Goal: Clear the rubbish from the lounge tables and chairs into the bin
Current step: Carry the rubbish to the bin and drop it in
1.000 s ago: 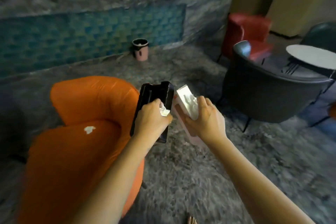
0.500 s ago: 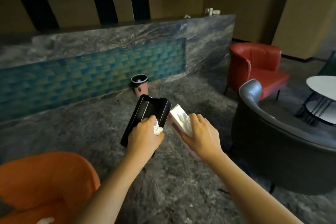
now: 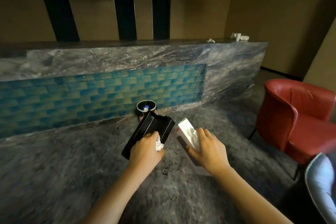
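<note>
My left hand [image 3: 145, 150] grips a long black plastic tray [image 3: 151, 132] and pins a crumpled white tissue [image 3: 159, 144] against it with the thumb. My right hand [image 3: 207, 149] holds a white carton [image 3: 187, 132] with a crumpled white tissue pressed against its top face. Both are carried in front of me above the floor. Straight ahead, a small round bin [image 3: 146, 108] with a black rim stands on the floor against the tiled counter base; a blue and white scrap lies inside it. The tray's far end hides the bin's lower part.
A long marble counter [image 3: 127, 60] with a blue tiled front runs across the view; small white items [image 3: 239, 36] sit on its right end. A red armchair [image 3: 298, 118] stands at right and a grey chair [image 3: 320, 185] at the lower right corner. Grey carpet covers the floor.
The view has lifted and moved toward the counter; the orange chair has left the frame and the bin appears nearer. Both hands keep hold of the tray and carton.
</note>
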A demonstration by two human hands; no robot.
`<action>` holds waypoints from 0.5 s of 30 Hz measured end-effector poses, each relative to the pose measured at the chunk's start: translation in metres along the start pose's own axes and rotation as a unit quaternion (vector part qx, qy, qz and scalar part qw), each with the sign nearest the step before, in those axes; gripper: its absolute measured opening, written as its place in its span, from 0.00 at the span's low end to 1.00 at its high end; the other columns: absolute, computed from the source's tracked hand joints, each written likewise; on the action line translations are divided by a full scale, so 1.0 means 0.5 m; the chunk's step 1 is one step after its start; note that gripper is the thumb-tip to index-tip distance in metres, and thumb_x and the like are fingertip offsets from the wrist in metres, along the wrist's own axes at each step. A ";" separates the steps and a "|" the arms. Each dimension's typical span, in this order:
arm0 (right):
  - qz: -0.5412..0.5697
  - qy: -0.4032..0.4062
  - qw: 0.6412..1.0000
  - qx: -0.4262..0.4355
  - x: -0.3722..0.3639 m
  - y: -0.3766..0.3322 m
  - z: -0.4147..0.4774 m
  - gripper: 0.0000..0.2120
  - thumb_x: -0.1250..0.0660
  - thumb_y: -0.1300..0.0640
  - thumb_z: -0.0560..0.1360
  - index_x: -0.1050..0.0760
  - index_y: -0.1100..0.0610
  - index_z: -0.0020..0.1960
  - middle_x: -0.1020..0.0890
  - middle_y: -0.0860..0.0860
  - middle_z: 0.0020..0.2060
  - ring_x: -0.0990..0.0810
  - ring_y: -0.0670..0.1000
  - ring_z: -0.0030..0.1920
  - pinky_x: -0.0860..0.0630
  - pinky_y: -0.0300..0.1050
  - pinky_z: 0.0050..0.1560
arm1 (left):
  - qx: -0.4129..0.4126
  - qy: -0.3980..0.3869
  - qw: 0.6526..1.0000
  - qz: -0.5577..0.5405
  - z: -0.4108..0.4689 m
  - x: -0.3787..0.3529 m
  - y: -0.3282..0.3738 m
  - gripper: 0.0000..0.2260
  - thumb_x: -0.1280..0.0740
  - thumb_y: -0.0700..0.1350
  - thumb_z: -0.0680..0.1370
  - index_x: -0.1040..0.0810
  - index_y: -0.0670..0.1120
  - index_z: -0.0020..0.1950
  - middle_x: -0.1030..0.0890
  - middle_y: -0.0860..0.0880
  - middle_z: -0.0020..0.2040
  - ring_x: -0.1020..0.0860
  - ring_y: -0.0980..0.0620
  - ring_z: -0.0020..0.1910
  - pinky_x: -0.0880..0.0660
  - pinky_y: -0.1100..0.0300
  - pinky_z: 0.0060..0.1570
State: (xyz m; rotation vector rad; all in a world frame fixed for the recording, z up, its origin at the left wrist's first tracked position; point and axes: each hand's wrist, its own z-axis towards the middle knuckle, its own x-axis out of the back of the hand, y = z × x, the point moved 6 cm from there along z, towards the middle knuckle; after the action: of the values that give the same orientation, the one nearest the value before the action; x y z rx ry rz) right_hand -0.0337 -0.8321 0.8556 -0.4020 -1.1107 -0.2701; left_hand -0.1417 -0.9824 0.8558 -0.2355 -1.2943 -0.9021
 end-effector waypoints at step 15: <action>0.063 -0.002 0.995 0.076 -0.408 0.149 0.982 0.23 0.38 0.41 0.73 0.35 0.54 0.60 0.25 0.52 0.56 0.25 0.54 0.54 0.27 0.47 0.42 | 0.056 0.024 0.997 0.040 0.950 -0.250 -0.239 0.13 0.32 0.48 0.71 0.37 0.50 0.41 0.23 0.49 0.43 0.23 0.46 0.43 0.39 0.59 0.31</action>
State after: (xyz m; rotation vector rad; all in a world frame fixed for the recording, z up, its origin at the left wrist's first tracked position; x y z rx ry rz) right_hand -0.4876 -0.5453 0.8460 -0.3357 -1.0971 -0.0727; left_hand -0.5685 -0.7113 0.8496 -0.1755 -1.2771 -0.7613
